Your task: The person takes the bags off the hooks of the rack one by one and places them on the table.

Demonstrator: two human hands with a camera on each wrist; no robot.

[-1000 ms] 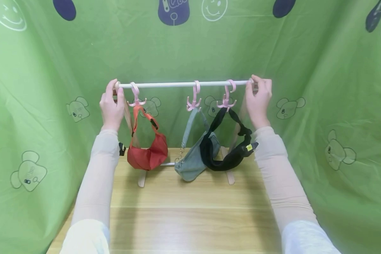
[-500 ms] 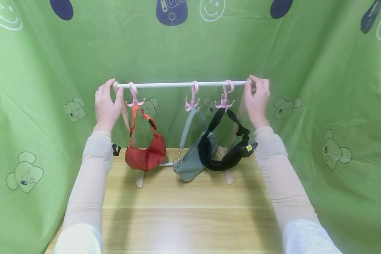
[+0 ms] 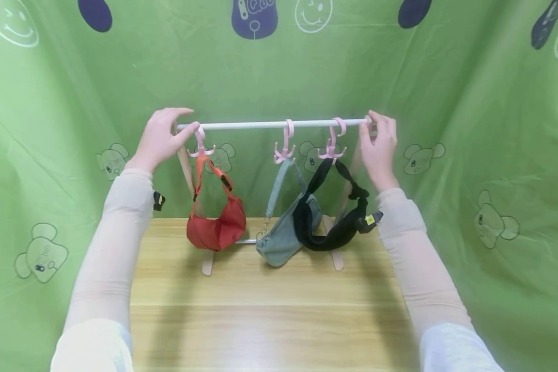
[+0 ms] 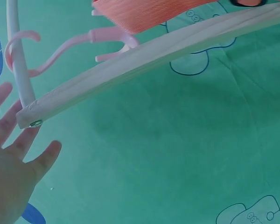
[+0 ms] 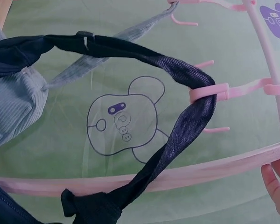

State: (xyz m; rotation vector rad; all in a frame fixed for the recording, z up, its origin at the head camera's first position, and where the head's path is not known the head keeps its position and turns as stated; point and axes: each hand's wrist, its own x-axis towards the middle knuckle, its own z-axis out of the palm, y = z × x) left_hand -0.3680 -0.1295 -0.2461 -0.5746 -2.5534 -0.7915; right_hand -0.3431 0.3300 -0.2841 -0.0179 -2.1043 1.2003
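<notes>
My left hand [image 3: 160,135] is spread at the left end of a hanging rack, its thumb and fingers extended around the corner of the white rod [image 3: 242,125] without gripping it. In the left wrist view its fingers lie beside the top of the wooden post [image 4: 130,60]. At the opposite corner my right hand [image 3: 380,147] pinches the rack's end between thumb and fingers. Three pink hooks hang from the rod. A red bag [image 3: 216,230] hangs from the left hook [image 3: 200,147], a grey-blue bag [image 3: 281,240] from the middle one, and a black bag [image 3: 323,243] from the right.
The rack's wooden feet [image 3: 207,262] stand on a wood-grain table [image 3: 269,320]. Green printed cloth [image 3: 279,72] surrounds the table at the back and both sides. The black bag overlaps part of the grey-blue one.
My left hand has let go of the rack's left end and spread its fingers, with the forearm swinging out to the left. The right hand keeps its hold; the bags hang in place.
</notes>
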